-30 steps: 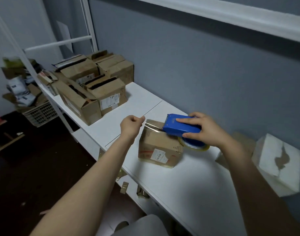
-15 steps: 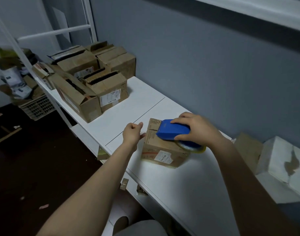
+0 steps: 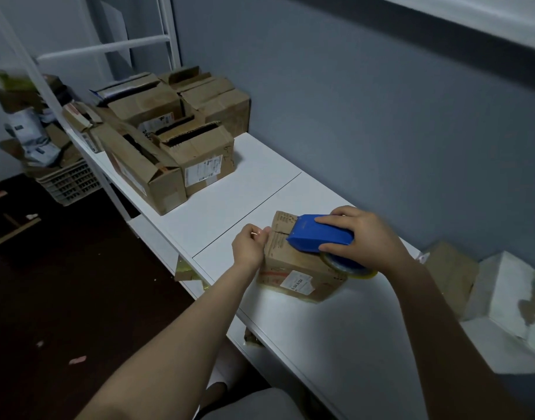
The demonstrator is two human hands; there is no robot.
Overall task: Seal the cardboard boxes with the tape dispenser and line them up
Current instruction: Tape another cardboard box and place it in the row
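A small cardboard box [image 3: 293, 265] with a white label lies on the white table [image 3: 320, 328] in front of me. My right hand [image 3: 363, 237] grips the blue tape dispenser [image 3: 317, 237] and holds it down on the box's top; its tape roll [image 3: 348, 266] hangs over the near right edge. My left hand [image 3: 249, 247] is curled at the box's left end, with its fingertips pinched together against the top edge. The tape end itself is too thin to make out. Several more cardboard boxes [image 3: 196, 159] stand grouped at the far left of the table.
A white box [image 3: 511, 292] and a brown box [image 3: 451, 271] sit at the right against the grey wall. A white shelf post [image 3: 47, 95] rises at the left. Beyond it a plastic crate [image 3: 69, 183] holds packages on the dark floor.
The dispenser came down from above the box onto its top. My left hand dropped from holding the tape stretched in the air to the box's left end.
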